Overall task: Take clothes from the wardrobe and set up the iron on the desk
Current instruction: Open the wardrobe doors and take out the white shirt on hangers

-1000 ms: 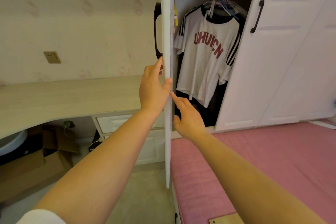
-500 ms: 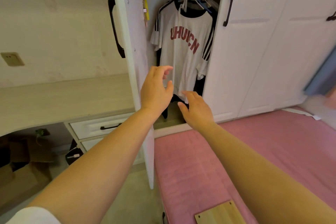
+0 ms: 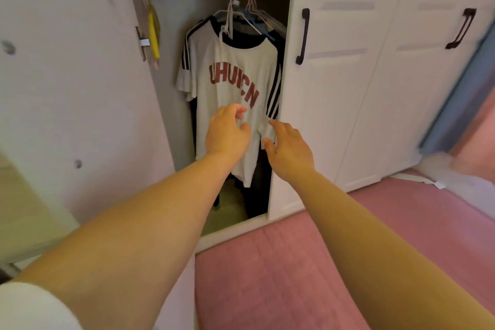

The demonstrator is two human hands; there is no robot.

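Right now both hands reach into the wardrobe empty: my left hand [image 3: 226, 132] loosely curled, my right hand [image 3: 288, 146] spread. Just beyond them the white T-shirt [image 3: 230, 75] hangs lengthwise from its hanger [image 3: 233, 17] above, left hand slightly nearer.

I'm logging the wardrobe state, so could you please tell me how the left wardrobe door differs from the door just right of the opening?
The left wardrobe door is swung open, showing its plain inner face with screw marks; the door right of the opening is shut, showing its panelled front. The right one's black handle is visible; the left one's is not. Both are white.
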